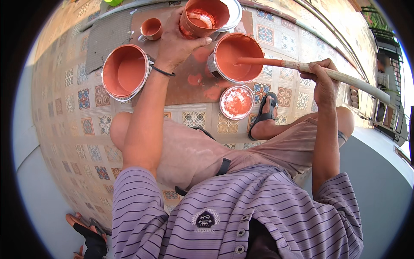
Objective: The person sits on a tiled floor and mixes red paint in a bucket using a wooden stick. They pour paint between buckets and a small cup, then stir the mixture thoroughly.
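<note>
My left hand (173, 45) grips a small tub (194, 28), coated in orange-red paint, from its left side, with the thumb along its lower edge. Below it to the right stands a paint bucket (211, 65) of orange-red paint. A long stick (362, 83) dips its paint-covered end into that bucket, and my right hand (324, 82) is wrapped around its middle. Left of my left wrist is another bucket (109, 64), its inside coated with the same colour and its black-gripped handle by the wrist. A paint-stained mug (152, 28) sits beside my left fingers.
A paint-smeared round lid (236, 103) lies near my sandalled foot (264, 118). Under the buckets is a stained brown board (181, 93) on patterned tiles, beside a grey mat (103, 47). A white container (233, 15) stands behind the tub. Another person's feet (79, 222) show lower left.
</note>
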`<move>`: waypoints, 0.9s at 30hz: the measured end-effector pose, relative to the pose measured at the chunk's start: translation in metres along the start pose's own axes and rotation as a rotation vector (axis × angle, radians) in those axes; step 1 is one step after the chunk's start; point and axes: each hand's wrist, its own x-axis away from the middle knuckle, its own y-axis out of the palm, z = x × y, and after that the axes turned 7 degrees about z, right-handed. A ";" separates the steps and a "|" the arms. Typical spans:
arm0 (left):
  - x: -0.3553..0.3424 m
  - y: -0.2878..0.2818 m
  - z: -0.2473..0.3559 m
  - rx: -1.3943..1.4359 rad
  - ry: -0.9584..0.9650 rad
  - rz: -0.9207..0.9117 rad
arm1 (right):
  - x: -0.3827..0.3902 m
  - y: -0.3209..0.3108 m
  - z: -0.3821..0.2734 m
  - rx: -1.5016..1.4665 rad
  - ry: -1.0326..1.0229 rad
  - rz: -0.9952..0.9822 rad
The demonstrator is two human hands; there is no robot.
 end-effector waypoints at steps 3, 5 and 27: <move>0.000 0.003 0.006 0.046 0.015 -0.004 | 0.003 -0.007 -0.028 0.041 -0.005 0.077; 0.000 0.005 0.009 0.072 0.087 0.042 | 0.002 -0.013 -0.043 0.036 -0.052 0.048; -0.003 0.006 0.009 0.151 0.004 -0.012 | -0.009 -0.075 -0.119 -0.011 -0.179 -0.065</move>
